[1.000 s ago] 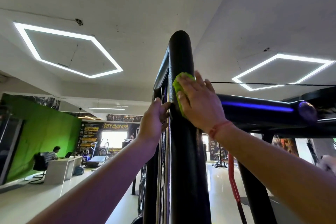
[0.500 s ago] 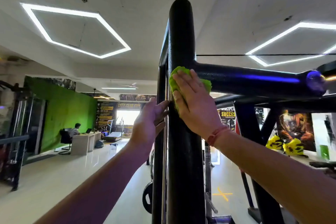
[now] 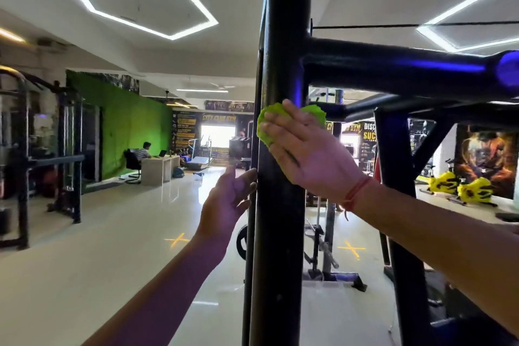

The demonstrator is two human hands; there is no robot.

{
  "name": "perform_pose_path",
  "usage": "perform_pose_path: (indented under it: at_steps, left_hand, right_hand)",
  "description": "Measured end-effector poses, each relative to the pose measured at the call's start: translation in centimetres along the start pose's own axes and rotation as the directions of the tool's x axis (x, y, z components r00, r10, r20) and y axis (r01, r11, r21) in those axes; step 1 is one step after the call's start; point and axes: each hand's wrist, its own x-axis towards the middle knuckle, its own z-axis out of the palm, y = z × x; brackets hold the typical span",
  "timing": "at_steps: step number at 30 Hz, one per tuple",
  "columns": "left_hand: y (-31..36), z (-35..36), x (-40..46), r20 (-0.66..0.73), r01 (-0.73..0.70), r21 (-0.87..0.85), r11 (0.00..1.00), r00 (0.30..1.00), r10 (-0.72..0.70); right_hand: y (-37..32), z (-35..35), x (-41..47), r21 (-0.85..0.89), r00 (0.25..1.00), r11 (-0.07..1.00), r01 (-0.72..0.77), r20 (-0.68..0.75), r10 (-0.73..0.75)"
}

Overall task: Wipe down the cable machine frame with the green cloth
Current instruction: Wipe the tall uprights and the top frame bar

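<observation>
The cable machine frame's black upright post (image 3: 280, 233) runs top to bottom through the middle of the view, with a thick crossbar (image 3: 393, 73) branching right. My right hand (image 3: 306, 153) lies flat on the post below that joint and presses the green cloth (image 3: 266, 121) against it; the cloth's edges show at both sides of my fingers. My left hand (image 3: 227, 201) is lower and to the left, fingers spread, fingertips resting on the post's left edge with nothing in it.
Another black rack (image 3: 42, 149) stands at the far left. A person sits at a desk (image 3: 160, 167) by the green wall. Yellow exercise bikes (image 3: 460, 187) are at the right. More black frame struts (image 3: 393, 205) and weight gear stand behind the post.
My right hand has slid the cloth down the post, from the crossbar joint to below it. My left hand has followed downward along the post's left edge. The view has tilted down.
</observation>
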Motion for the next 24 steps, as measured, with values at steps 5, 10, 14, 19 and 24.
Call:
perform_pose_path:
  at_steps: [5, 10, 14, 19, 24]
  left_hand:
    - [-2.6, -0.6, -1.6, 0.001, 0.043, -0.028, 0.999, 0.999, -0.043]
    - [-4.6, -0.7, -2.7, -0.006, -0.027, -0.056, 0.998, 1.000, 0.026]
    - [-5.8, -0.9, -3.7, -0.028, -0.112, -0.035, 0.993, 0.993, 0.111]
    - [-6.3, -1.5, -4.6, 0.024, -0.094, -0.089, 0.992, 0.995, 0.096]
    - [-6.6, -2.1, -5.0, 0.044, -0.094, -0.082, 0.992, 0.994, 0.098]
  right_hand:
    - [-2.8, 1.1, -2.7, 0.025, 0.999, 1.000, -0.019, 0.051, 0.018]
    - [-2.2, 0.5, -2.9, 0.008, 0.997, 0.999, 0.041, 0.058, -0.041]
    - [-7.0, 2.1, -7.5, 0.277, 0.922, 0.884, -0.377, 0.020, 0.387]
    - [-10.4, 3.5, -10.5, 0.454, 0.824, 0.734, -0.504, -0.003, 0.567]
    - [-11.4, 4.2, -8.6, 0.569, 0.655, 0.584, -0.579, -0.103, 0.749]
